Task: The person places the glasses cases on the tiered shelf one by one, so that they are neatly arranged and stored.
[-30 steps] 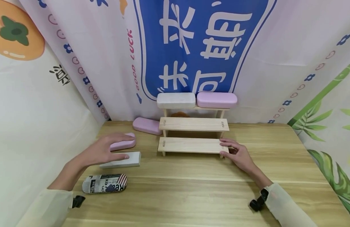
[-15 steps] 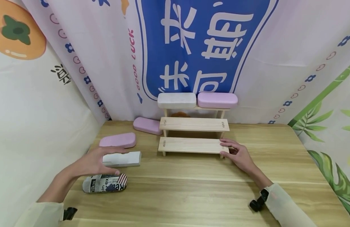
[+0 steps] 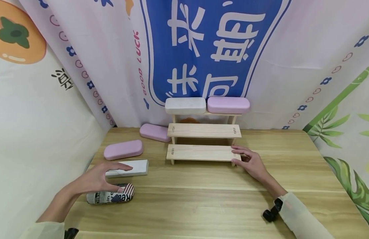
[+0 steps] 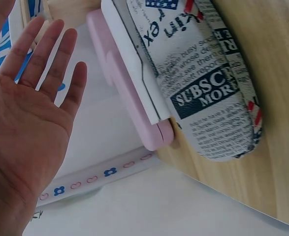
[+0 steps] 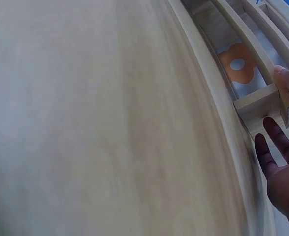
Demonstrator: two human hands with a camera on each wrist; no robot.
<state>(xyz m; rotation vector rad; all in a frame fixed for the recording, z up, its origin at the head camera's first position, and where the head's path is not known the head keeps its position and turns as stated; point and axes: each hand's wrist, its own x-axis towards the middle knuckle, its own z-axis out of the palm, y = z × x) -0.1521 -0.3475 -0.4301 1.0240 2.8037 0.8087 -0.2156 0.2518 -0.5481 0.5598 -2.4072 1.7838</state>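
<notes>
My left hand (image 3: 94, 178) hovers with thumb and fingers spread wide, its thumb overlapping the newspaper-print glasses case (image 3: 111, 194) and its fingers overlapping a flat white case (image 3: 136, 167). Nothing lies in its palm in the left wrist view, where the printed glasses case (image 4: 193, 83) fills the middle. On the right, my right hand (image 3: 252, 165) grips the end of the lowest shelf of a three-tier wooden display stand (image 3: 202, 152), fingers on top and thumb at the front edge. The right wrist view shows fingertips (image 5: 277, 137) beside the stand's leg.
A pink glasses case (image 3: 123, 150) lies behind the white one, and another pink case (image 3: 154, 132) touches the stand's left side. On the top tier sit a white case (image 3: 185, 105) and a pink case (image 3: 228, 105). A printed curtain (image 3: 127, 66) hangs behind the wooden table (image 3: 202, 202).
My left hand has drawn back toward me, from over the pink and white cases to over the white and newspaper-print cases. The right hand stays on the stand.
</notes>
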